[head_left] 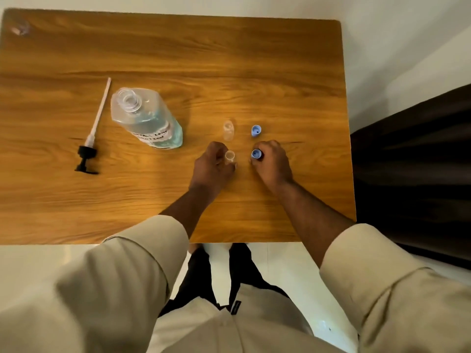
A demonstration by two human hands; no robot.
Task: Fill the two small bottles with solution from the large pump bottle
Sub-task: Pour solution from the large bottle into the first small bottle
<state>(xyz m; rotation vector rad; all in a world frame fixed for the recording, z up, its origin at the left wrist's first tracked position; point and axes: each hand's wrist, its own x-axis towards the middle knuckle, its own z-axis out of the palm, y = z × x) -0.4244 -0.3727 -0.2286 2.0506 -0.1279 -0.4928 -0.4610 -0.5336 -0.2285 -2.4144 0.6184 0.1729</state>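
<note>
Centre-right of the frame: both hands low on the wooden table (229, 59), working side by side
Left hand (212, 165): wrapped round a small clear bottle (230, 156), upright, open mouth facing up, and it looks empty from here
Right hand (272, 161): pinching a blue cap (256, 154), just beside that held bottle but apart from it
Second small bottle (228, 129): standing free just above the left hand in the frame, uncapped too, with nobody touching it
Second blue cap (256, 130): lying loose on the table just above the right hand
Large bottle (146, 118): left of centre, pump out, neck open, pale blue solution inside; it appears to lean toward the upper left, though the wide lens may be doing that
Pump (89, 146): lying flat at far left, black head low in the frame, long tube running up toward the upper left
Key relation: the large bottle sits to the left of both hands, nearer the left one, but that hand is busy with the small bottle
Judgement: nothing poured yet, I'd say; the right hand needs to set the cap down before anyone lifts the big bottle
Risk: a wide neck over a tiny mouth, so a spill looks likely
</note>
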